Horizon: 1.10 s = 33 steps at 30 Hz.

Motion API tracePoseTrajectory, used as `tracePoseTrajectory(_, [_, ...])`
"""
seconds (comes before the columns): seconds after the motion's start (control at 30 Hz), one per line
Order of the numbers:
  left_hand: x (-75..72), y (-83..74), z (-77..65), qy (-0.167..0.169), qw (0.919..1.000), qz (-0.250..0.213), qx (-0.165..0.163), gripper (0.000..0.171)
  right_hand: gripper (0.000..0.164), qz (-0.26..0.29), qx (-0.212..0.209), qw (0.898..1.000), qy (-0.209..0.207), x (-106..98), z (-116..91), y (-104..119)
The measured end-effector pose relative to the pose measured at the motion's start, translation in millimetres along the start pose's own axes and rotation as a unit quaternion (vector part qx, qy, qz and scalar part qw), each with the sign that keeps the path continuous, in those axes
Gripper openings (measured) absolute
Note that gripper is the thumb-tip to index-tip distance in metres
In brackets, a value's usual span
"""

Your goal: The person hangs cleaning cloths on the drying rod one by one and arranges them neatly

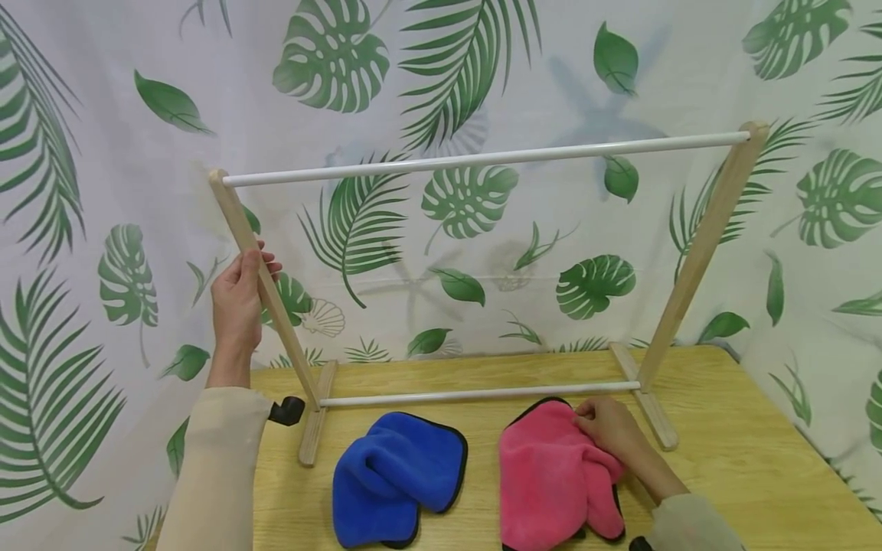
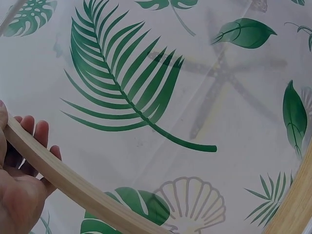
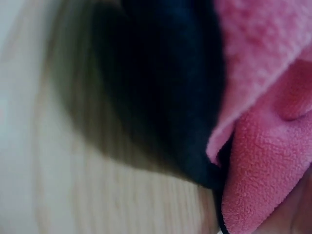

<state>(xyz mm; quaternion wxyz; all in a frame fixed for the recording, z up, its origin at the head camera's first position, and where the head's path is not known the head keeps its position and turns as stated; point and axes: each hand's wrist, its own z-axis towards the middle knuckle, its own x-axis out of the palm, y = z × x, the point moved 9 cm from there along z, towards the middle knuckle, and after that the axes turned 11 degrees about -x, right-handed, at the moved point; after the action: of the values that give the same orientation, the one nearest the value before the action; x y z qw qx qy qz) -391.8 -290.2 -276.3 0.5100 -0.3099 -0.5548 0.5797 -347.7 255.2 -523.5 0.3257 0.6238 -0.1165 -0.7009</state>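
Observation:
My left hand [image 1: 237, 295] grips the left wooden upright of a drying rack [image 1: 485, 158], whose two white rods run between wooden side posts. In the left wrist view the fingers [image 2: 41, 131] curl round behind that post. On the table, my right hand [image 1: 609, 428] pinches the upper right part of a pink towel [image 1: 544, 474] with black edging. The fingertips there are partly hidden by folds. A blue towel [image 1: 396, 478], also black-edged and crumpled, lies to the left of the pink one. Pink fabric [image 3: 268, 161] fills the right side of the right wrist view.
The wooden table [image 1: 744, 428] carries the rack's feet [image 1: 654, 417] behind the towels. Behind it hangs a white curtain [image 1: 524, 76] printed with green leaves, close to the rack. Nothing hangs on the upper rod.

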Motion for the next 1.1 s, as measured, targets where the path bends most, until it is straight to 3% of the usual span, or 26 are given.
tracePoseTrajectory(0.4, [0.4,1.1,1.2,0.006,1.0000,-0.004,-0.001,0.046,0.011,0.042,-0.031,0.998,-0.039,-10.6,-7.8,9.3])
tracePoseTrajectory(0.77, [-0.7,3.7,2.7,0.008,0.9999,-0.012,-0.006,0.051,0.012,0.093,-0.044,0.992,-0.078,-40.2,-10.5,38.3])
tracePoseTrajectory(1.1, [-2.1,6.2,5.9,0.013,0.9998,-0.008,-0.016,0.052,0.037,0.138,-0.043,0.985,-0.093,-69.0,-10.3,69.2])
